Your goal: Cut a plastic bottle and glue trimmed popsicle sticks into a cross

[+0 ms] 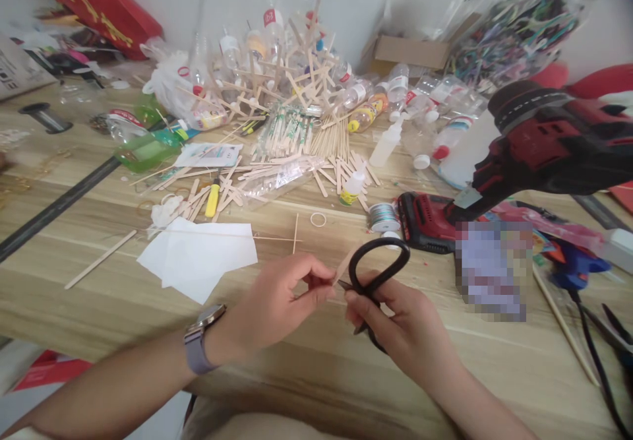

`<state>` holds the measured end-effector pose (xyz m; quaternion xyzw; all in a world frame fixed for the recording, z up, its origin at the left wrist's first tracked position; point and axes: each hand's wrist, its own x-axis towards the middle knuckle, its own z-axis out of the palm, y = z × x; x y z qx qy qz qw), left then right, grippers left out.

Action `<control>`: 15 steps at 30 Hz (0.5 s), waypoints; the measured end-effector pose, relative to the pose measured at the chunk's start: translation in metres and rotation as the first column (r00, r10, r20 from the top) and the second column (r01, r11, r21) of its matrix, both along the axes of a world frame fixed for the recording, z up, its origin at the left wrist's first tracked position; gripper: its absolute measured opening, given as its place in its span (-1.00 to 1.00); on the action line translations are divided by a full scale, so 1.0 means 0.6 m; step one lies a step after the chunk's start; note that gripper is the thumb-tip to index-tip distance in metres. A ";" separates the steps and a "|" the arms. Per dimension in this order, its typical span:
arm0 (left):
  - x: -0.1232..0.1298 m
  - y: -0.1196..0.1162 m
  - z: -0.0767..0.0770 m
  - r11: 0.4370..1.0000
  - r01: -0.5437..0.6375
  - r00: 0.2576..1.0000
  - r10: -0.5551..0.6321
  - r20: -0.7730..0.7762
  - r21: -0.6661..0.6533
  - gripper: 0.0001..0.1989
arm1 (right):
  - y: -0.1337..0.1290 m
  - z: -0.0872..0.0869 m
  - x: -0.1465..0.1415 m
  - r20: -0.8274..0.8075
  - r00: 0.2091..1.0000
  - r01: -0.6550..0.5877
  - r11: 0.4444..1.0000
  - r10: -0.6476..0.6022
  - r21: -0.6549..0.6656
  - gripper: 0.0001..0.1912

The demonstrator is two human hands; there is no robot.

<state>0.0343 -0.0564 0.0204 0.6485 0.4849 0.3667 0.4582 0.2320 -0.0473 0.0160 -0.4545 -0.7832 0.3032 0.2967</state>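
Near the front middle of the table, my left hand (281, 298) pinches a flat wooden craft stick (343, 266) between thumb and fingertips. My right hand (403, 324) is wrapped around a pair of black-handled scissors (406, 255). One large handle loop stands up above my fingers, and the dark blade tip points left against the stick. Most of the blades are hidden by my right hand. White paper sheets (200, 255) lie beyond my left wrist. A thin stick crosses them, and a rubber band (318, 219) lies farther back.
A red and black power drill (430, 222) stands at the right, beside a spool of thread (384, 217). Loose craft sticks, a yellow-handled screwdriver (212, 199) and a glue bottle (353, 186) lie mid-table. Several plastic bottles line the back. A blue glue gun (576, 265) sits far right.
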 end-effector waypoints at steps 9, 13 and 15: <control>-0.007 0.021 0.001 0.933 -0.106 0.931 0.215 0.296 -0.343 -0.82 | 0.022 -0.013 0.017 0.144 0.986 0.038 0.958 -0.082 0.285 -0.82; -0.003 0.024 -0.001 0.895 0.020 0.877 0.198 0.438 -0.445 -0.80 | 0.041 -0.010 0.025 0.196 0.977 0.105 0.988 -0.082 -0.112 -0.80; -0.001 0.024 -0.002 0.881 0.040 0.861 0.208 0.464 -0.471 -0.80 | 0.048 -0.010 0.027 0.219 0.971 0.135 0.980 -0.101 -0.146 -0.82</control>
